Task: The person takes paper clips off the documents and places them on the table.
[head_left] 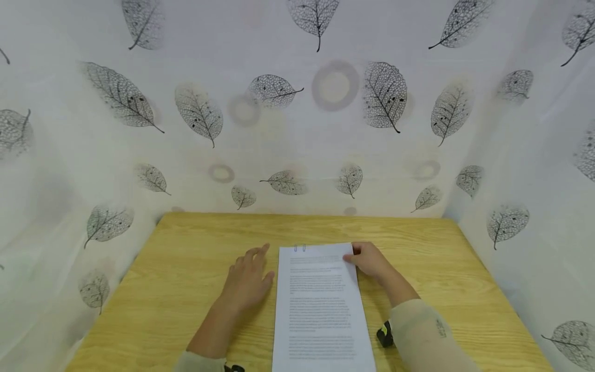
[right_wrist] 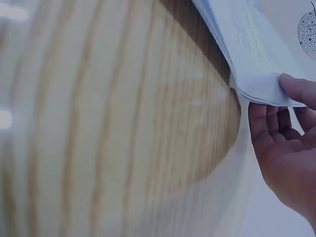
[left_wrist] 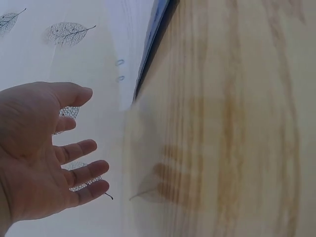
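Observation:
A stack of printed paper sheets lies lengthwise on the wooden table, text side up. Two small paper clips sit along its far edge, towards the left corner. My right hand pinches the stack's far right corner, thumb on top and fingers underneath, as the right wrist view shows on the sheets. Just left of the stack, my left hand hovers with its fingers spread and nothing in them. In the left wrist view the left hand is apart from the paper.
The light wooden table reaches to a white curtain with a leaf print, which hangs behind and on both sides. A black and yellow-green device is at the right wrist.

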Available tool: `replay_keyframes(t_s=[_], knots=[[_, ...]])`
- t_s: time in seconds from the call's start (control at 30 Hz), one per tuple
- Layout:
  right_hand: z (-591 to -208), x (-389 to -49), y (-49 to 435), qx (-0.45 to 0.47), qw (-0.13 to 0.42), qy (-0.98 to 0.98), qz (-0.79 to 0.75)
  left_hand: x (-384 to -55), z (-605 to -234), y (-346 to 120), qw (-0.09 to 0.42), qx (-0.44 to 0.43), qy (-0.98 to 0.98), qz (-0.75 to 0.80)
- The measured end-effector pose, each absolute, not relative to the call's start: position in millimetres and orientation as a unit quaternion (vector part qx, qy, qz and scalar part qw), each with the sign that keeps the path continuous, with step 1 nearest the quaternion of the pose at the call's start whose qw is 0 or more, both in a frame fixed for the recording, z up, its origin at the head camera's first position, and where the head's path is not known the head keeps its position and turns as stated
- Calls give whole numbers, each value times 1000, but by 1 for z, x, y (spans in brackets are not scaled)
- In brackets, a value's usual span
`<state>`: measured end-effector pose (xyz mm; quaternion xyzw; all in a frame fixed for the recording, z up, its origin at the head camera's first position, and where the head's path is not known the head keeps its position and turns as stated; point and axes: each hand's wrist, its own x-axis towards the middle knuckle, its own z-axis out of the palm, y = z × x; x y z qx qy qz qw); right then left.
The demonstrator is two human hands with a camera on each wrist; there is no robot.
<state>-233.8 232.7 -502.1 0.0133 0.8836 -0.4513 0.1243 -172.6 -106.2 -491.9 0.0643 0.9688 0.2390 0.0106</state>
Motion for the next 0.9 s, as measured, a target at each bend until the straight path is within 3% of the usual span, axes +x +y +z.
replay_keyframes(t_s=[0.53, 0.9], knots=[[-519, -235, 235, 28, 156, 831, -534, -205, -493, -101, 70, 45, 904, 419], [-519, -238, 240, 20, 171, 810, -560, -245, -511, -79, 105, 53, 841, 528]])
